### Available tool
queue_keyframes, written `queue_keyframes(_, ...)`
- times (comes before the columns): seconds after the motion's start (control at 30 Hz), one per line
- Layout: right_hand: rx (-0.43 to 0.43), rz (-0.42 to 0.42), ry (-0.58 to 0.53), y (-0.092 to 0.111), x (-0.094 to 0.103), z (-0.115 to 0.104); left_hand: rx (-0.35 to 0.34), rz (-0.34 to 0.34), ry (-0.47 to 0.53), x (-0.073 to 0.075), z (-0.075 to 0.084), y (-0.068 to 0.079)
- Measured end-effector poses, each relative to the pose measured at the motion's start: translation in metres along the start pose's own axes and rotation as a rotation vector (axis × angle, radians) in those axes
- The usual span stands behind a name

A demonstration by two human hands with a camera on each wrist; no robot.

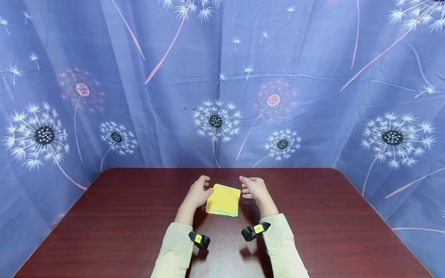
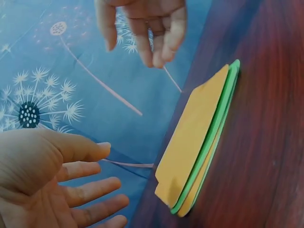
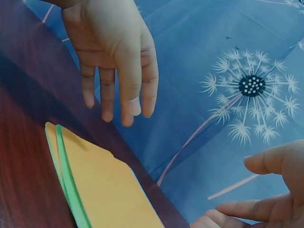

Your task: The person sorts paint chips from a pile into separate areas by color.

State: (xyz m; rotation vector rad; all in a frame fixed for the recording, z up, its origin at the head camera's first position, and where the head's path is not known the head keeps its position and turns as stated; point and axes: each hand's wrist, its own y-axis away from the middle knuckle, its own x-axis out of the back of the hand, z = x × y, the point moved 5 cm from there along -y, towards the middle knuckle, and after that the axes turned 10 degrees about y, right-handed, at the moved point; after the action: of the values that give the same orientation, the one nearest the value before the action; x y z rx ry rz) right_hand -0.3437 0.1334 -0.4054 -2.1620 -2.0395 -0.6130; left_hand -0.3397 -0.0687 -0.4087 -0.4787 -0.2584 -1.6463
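A small stack of rounded-corner square sheets (image 1: 223,199) lies on the table, yellow-orange on top with green and orange layers showing at the edges. My left hand (image 1: 198,194) hovers at its left side, fingers loosely bent, the thumb tip right at the stack's edge in the head view. Off the right side, my right hand (image 1: 256,188) is held with fingers relaxed and nothing between them. In the left wrist view the left hand (image 2: 61,185) has its fingers spread beside the stack (image 2: 190,142). Slightly uneven layers show along the stack (image 3: 104,175) in the right wrist view.
The dark red-brown wooden table (image 1: 121,220) spreads around the stack on all sides. Behind it hangs a blue curtain (image 1: 174,116) with a dandelion pattern. Black wrist devices with yellow labels sit over the left sleeve (image 1: 174,247) and the right sleeve (image 1: 283,243).
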Motion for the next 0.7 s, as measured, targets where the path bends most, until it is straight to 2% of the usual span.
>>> queue_keyframes(0.2, -0.030, -0.001, -0.013, -0.001, -0.002, 0.011, 0.011, 0.037, 0.045, -0.007, -0.008, -0.004)
queue_keyframes(0.37, -0.041, -0.032, -0.022, 0.000, -0.012, 0.017, 0.018, 0.020, 0.093, -0.012, -0.017, -0.007)
queue_keyframes(0.4, -0.042, -0.035, -0.017, 0.001, -0.013, 0.017, 0.015, 0.019, 0.101, -0.012, -0.018, -0.007)
queue_keyframes(0.43, -0.042, -0.038, -0.007, 0.001, -0.014, 0.017, -0.017, 0.017, 0.093, -0.013, -0.024, -0.010)
queue_keyframes(0.53, -0.039, -0.037, 0.030, 0.001, -0.017, 0.017, -0.030, 0.026, 0.084, -0.012, -0.024, -0.010)
queue_keyframes(0.63, -0.037, -0.025, 0.064, 0.001, -0.019, 0.017, -0.008, 0.038, 0.084, -0.011, -0.025, -0.010)
queue_keyframes(0.7, -0.037, -0.025, 0.078, 0.000, -0.020, 0.018, 0.043, 0.040, 0.094, -0.010, -0.020, -0.007)
